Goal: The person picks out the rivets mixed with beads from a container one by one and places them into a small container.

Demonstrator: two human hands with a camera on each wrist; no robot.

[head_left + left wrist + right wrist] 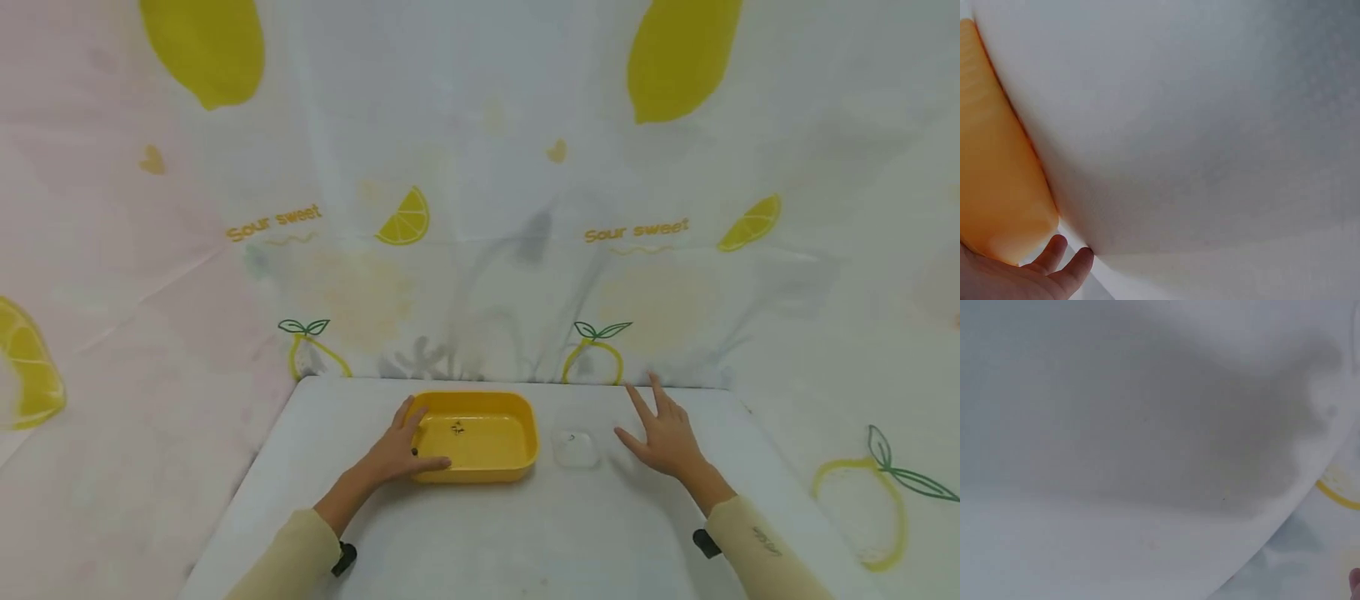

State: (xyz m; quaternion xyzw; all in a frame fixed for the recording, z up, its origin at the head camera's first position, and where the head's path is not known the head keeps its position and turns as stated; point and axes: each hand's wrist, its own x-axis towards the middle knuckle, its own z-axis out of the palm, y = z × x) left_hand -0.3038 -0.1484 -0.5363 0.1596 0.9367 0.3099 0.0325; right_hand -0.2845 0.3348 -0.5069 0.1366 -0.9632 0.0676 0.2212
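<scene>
In the head view, a yellow rectangular tray with raised sides sits on the white table. Small dark marks show on its floor; what they are is too small to tell. My left hand is at the tray's left end, fingers spread, thumb reaching across its front rim. The left wrist view shows two fingers extended beside the tray's outer wall. Right of the tray lies a small clear squarish piece, perhaps plastic. Further right, my right hand is held with fingers spread, holding nothing.
The white table narrows toward its back edge. Behind and beside it hangs a pale cloth printed with lemons and lettering. Each wrist carries a small black device below the sleeve cuff.
</scene>
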